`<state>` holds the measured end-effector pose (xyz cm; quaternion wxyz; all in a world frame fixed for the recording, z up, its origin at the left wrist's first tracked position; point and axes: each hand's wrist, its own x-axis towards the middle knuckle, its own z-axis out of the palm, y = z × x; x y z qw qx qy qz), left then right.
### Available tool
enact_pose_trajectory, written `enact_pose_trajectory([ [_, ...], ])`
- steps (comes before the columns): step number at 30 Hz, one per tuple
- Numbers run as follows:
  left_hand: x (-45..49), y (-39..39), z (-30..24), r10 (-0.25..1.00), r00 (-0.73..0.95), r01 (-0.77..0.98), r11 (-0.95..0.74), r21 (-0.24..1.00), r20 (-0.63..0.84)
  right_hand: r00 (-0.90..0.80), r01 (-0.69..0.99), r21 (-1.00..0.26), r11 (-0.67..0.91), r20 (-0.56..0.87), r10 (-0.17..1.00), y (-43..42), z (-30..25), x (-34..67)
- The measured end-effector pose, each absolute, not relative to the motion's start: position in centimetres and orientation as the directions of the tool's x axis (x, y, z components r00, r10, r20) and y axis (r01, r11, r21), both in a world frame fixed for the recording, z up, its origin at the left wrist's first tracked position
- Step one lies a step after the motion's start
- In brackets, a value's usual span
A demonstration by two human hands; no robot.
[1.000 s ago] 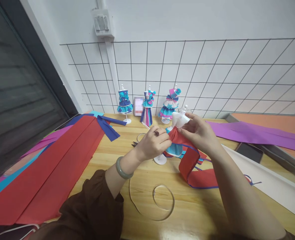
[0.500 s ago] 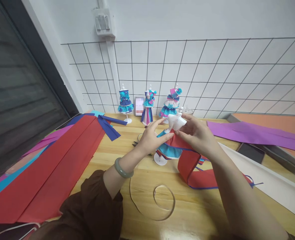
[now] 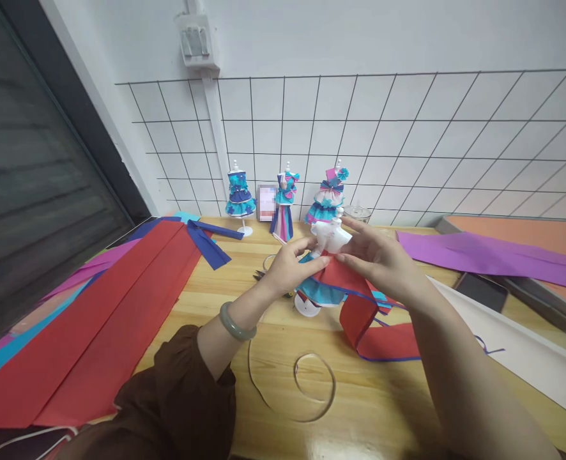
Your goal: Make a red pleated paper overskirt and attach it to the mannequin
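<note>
A small white dress form (image 3: 329, 235) stands on a round white base (image 3: 308, 305), wearing a blue ruffled skirt (image 3: 324, 294). Over its waist lies the end of a red strip (image 3: 386, 340) with blue edging, which loops down to the table on the right. My left hand (image 3: 296, 263) is closed at the waist from the left, its thumb pressing the red end. From the right, my right hand (image 3: 376, 255) pinches the same strip at the waist; its other fingers reach behind the form, partly hidden.
Three dressed mini forms (image 3: 240, 195) and a phone-like screen (image 3: 266, 203) stand by the wall. Red sheets (image 3: 96, 319) lie left, purple strips (image 3: 484, 255) and a white tray (image 3: 517, 351) right. Scissors (image 3: 259, 275) sit behind my left wrist; a thin ribbon (image 3: 333, 390) curls in front.
The top of the dress form has tilted slightly left and toward me. Both hands stay at the waist on the red strip, whose loop has shifted a little.
</note>
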<state>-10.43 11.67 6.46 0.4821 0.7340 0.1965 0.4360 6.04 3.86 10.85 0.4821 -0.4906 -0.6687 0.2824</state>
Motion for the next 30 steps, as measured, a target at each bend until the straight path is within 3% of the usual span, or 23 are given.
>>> enact_pose_trajectory([
  [7, -10.8, 11.6, 7.2, 0.717, 0.565, -0.171, -0.384, 0.907, 0.410, -0.005, 0.356, -0.870, 0.340, 0.362, 0.932, 3.8, 11.2, 6.1],
  [14, -11.2, 12.1, 7.1, 0.700, 0.596, -0.161, -0.375, 0.913, 0.393, -0.105, 0.407, -0.898, 0.167, 0.136, 0.985, 3.9, 11.1, 6.9],
  [21, -11.2, 12.4, 7.1, 0.674, 0.643, -0.174, -0.334, 0.927, 0.363, -0.167, 0.413, -0.906, 0.088, 0.019, 0.986, 3.7, 11.3, 7.1],
  [30, -11.5, 12.5, 7.2, 0.640, 0.669, -0.119, -0.411, 0.904, 0.379, -0.057, 0.462, -0.881, 0.104, 0.088, 0.994, 3.9, 10.8, 6.8],
])
